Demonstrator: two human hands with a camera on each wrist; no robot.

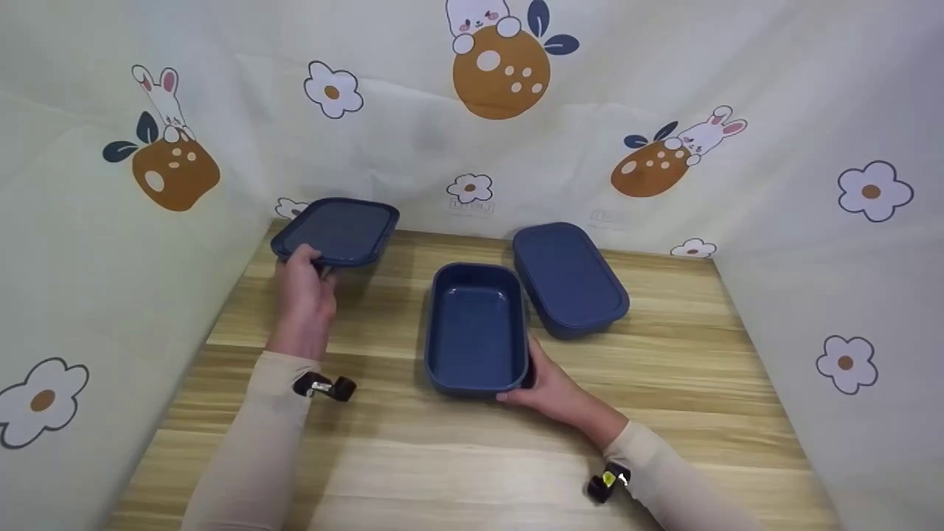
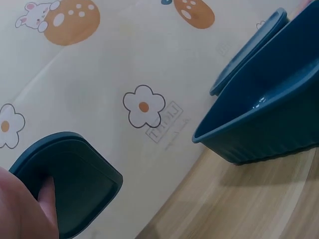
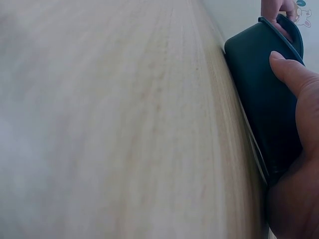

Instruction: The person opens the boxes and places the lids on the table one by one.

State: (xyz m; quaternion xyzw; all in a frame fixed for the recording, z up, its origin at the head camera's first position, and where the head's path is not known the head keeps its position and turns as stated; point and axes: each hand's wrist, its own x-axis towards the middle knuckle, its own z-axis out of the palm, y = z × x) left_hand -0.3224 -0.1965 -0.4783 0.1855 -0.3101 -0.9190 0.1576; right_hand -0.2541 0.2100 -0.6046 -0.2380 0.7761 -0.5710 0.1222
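Left hand [image 1: 304,284], seen from the head camera, grips the near edge of a dark blue lid [image 1: 338,231], fingers curled under its rim, and holds it raised above the far left corner of the wooden table [image 1: 413,457]. The right hand [image 1: 549,383] clasps the near right corner of an open blue container [image 1: 476,328] standing upright at the table's middle, thumb along its side wall and fingers wrapped round the front. Just beside the container on its right, a second blue container [image 1: 569,279] lies upside down, its flat bottom up. A cartoon-printed cloth [image 1: 664,88] walls the table on three sides.

From the left wrist camera, a fingertip [image 2: 47,191] presses the lid's [image 2: 75,184] underside at the lower left, with the open container [image 2: 269,109] to the right, on the table [image 2: 239,204], and the cloth [image 2: 124,59] behind.

From the right wrist camera, the right hand [image 3: 299,149] lays its thumb [image 3: 291,74] flat along the open container's [image 3: 264,99] outer wall, which rests on the table [image 3: 124,124].
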